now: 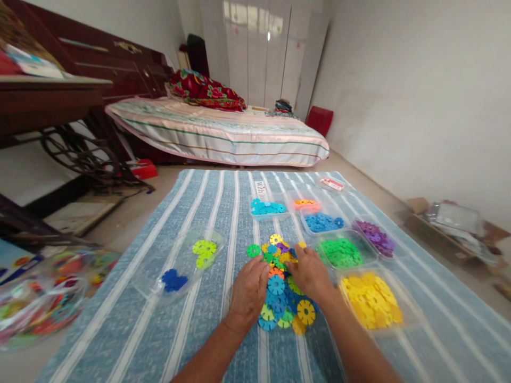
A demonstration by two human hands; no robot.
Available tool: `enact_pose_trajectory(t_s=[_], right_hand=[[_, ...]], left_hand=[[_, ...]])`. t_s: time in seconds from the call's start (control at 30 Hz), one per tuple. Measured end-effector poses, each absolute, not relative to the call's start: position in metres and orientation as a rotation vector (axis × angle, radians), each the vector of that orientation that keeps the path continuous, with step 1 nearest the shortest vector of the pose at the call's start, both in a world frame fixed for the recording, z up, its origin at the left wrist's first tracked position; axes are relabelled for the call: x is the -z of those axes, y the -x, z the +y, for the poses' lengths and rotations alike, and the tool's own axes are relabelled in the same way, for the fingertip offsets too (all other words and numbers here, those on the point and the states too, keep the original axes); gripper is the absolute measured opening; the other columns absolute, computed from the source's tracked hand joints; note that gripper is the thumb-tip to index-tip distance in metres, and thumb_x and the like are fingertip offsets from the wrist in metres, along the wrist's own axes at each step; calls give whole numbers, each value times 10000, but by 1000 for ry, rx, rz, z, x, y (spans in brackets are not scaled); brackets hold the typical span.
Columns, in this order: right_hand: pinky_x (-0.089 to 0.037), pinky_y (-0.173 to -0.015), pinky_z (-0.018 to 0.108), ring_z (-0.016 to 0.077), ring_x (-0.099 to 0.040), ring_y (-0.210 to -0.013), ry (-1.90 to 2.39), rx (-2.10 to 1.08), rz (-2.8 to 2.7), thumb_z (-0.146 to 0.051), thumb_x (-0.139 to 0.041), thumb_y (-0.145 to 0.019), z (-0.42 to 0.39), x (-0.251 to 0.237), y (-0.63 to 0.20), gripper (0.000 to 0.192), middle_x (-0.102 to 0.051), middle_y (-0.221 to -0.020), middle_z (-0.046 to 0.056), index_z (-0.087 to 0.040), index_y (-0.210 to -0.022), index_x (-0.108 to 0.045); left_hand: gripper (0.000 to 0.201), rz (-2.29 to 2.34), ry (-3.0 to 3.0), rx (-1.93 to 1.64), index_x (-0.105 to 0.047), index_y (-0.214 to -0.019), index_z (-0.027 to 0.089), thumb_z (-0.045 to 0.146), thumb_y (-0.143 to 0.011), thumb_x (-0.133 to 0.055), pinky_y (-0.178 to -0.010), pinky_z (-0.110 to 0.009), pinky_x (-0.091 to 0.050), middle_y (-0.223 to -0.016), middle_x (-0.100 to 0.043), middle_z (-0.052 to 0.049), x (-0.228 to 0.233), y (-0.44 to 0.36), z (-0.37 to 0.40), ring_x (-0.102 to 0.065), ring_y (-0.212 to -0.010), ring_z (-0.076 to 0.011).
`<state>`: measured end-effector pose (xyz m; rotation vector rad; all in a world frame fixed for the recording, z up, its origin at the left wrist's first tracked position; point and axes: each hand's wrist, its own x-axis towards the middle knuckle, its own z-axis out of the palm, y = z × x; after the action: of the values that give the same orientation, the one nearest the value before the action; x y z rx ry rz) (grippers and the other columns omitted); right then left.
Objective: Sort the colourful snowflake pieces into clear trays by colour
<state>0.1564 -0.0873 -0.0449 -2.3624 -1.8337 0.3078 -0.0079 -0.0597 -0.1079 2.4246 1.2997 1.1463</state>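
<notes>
A mixed pile of notched plastic flower-shaped discs in many colours lies on the striped cloth between my hands. My left hand rests along the pile's left side, its fingers loosely bent against the discs. On the opposite side, my right hand reaches into the upper part of the pile with fingers apart. No disc is visibly gripped in either hand. Close to my right wrist stand clear boxes of yellow discs and green discs. A single green disc lies above my left hand.
Farther back are boxes of light blue, orange, blue and purple discs. At left, a clear tray holds lime discs and dark blue discs. A bed stands beyond the cloth.
</notes>
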Motion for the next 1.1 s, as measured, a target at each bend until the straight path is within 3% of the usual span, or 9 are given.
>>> enact_pose_trajectory(t_s=[0.17,0.3,0.53,0.67,0.83,0.93,1.1], right_hand=[[-421,-898,328,238,-550,-1061,2052,-407,-1841,-222,-521,-815,-83,54,-140,423,-598,-1129,108,-172,-1236,-536],[-438,-900,330,219,-554,-1045,1793,-364,-1843,-79,-441,-787,-92,61,-118,434,-600,-1128,112,-161,-1199,-548],[-466,-920,409,241,-546,-1095,1562,-222,-1799,-82,-370,-822,-119,74,-100,478,-612,-1160,151,-122,-1287,-474],[-492,-903,355,199,-596,-1027,1460,-188,-1805,-111,-389,-856,-139,79,-115,373,-657,-1103,97,-171,-1187,-552],[-474,-920,362,194,-596,-1023,1625,-49,-1708,-163,-394,-902,-141,78,-146,272,-659,-1070,98,-184,-1028,-635],[-444,-950,385,216,-547,-1098,1817,-68,-1749,-147,-419,-874,-128,71,-161,272,-604,-1159,122,-171,-1021,-647],[-378,-995,409,245,-462,-1176,1940,-191,-1998,-144,-470,-842,-108,66,-165,221,-588,-1135,117,-172,-944,-664]], left_hand=[[275,1329,-2212,-1145,-618,-1030,182,259,-902,-387,-910,-369,-516,-1058,-692,-88,104,8,-60,-645,-1001,-187],[287,1375,-2018,-1092,-605,-1039,172,292,-890,-391,-878,-362,-519,-1031,-693,-82,90,9,-61,-654,-954,-187],[336,1395,-1859,-1026,-587,-1074,176,387,-886,-407,-911,-375,-490,-1074,-678,-77,76,9,-64,-637,-996,-195],[373,1422,-1891,-997,-587,-1077,148,415,-856,-449,-921,-389,-487,-1066,-674,-99,80,6,-64,-632,-1007,-213],[344,1381,-2072,-1056,-608,-1051,144,341,-773,-562,-965,-403,-470,-1114,-656,-118,89,6,-62,-605,-1072,-232],[281,1350,-2127,-1089,-626,-1020,175,258,-764,-545,-960,-393,-481,-1116,-663,-92,93,8,-60,-611,-1070,-218],[275,1360,-2125,-1103,-641,-1001,162,205,-778,-486,-961,-392,-486,-1092,-672,-95,94,10,-57,-617,-1059,-215]])
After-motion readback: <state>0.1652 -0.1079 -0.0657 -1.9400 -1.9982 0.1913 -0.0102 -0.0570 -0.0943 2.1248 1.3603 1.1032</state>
